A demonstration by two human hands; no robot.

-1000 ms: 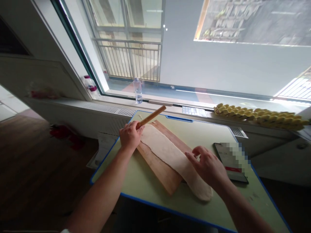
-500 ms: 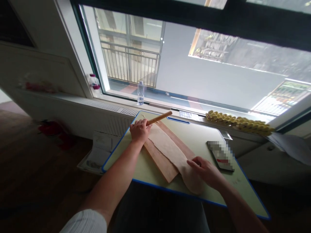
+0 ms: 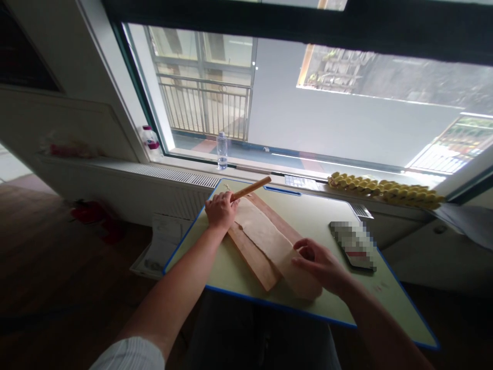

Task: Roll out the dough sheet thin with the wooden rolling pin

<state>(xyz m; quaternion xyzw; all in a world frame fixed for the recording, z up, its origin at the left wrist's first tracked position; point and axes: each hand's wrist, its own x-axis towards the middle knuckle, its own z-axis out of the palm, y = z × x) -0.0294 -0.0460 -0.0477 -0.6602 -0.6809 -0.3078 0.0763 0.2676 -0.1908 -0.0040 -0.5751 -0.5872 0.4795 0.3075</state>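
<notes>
The left hand point(image 3: 221, 210), left of the frame's centre, is closed around the lower end of a light-brown, cylindrical wooden rolling pin point(image 3: 252, 188); the free end of the pin projects toward the upper right. A long, flat, cream-coloured dough sheet point(image 3: 265, 228) lies at the centre of the frame, running diagonally from beside the left hand to the lower right. Its upper portion rests on a rectangular, reddish-brown wooden board point(image 3: 250, 257); its lower end extends past the board over a pale-green tabletop with a blue edge point(image 3: 215, 267). The right hand point(image 3: 316, 262), right of centre, is positioned at the right margin of the dough sheet, fingers curled and thumb extended over the surface with a narrow gap; whether it grips the dough cannot be determined. A dark-rimmed, flat rectangular object point(image 3: 348, 257), partly pixelated, lies on the tabletop to the right of the right hand. Behind the tabletop, a clear plastic bottle point(image 3: 222, 151) stands upright at upper centre, and yellow, bumpy moulded trays point(image 3: 385, 190) lie along the sill at right.
</notes>
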